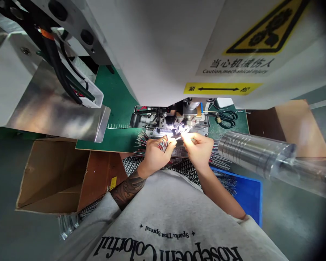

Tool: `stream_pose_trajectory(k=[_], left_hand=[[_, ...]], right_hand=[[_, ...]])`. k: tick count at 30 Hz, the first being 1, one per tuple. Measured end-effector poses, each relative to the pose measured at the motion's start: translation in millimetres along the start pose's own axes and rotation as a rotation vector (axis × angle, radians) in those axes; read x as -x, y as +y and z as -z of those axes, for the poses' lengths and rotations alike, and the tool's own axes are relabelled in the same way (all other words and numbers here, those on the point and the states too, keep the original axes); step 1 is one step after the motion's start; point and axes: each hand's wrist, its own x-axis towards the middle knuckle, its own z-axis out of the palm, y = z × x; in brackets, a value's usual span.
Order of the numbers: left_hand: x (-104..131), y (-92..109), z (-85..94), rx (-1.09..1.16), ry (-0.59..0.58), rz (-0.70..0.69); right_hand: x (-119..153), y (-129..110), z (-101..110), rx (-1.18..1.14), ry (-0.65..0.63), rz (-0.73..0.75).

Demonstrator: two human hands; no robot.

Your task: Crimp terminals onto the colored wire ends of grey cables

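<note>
My left hand (158, 154) is closed around several thin wires (163, 145) with red, white and dark strands, whose ends fan out above the fingers. My right hand (199, 149) pinches at a pale thin piece (178, 138) that spans the gap between both hands. Both hands are at the front edge of a small metal machine head (174, 121), where a bright light shines near the right fingertips. More cut wires (220, 156) lie in a bundle under and to the right of my right hand.
A large white machine body (163, 43) with a caution label overhangs the hands. Left are a metal guard (62, 105), the green table (116, 90) and an open cardboard box (54, 174). Right are a clear cylinder (256, 152), a blue bin (250, 195) and a black cable coil (228, 119).
</note>
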Motion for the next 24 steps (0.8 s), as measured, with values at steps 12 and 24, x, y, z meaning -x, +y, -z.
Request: stream_pose_trajectory(k=[12, 24], left_hand=[[-8.3, 7.5, 15.9, 0.162, -0.135, -0.066], [-12.0, 5.5, 4.2, 0.139, -0.057, -0.038]], right_hand=[[21.3, -5.1, -3.4, -0.086, 0.067, 0.014], [8.7, -4.3, -5.8, -0.104, 0.017, -0.014]])
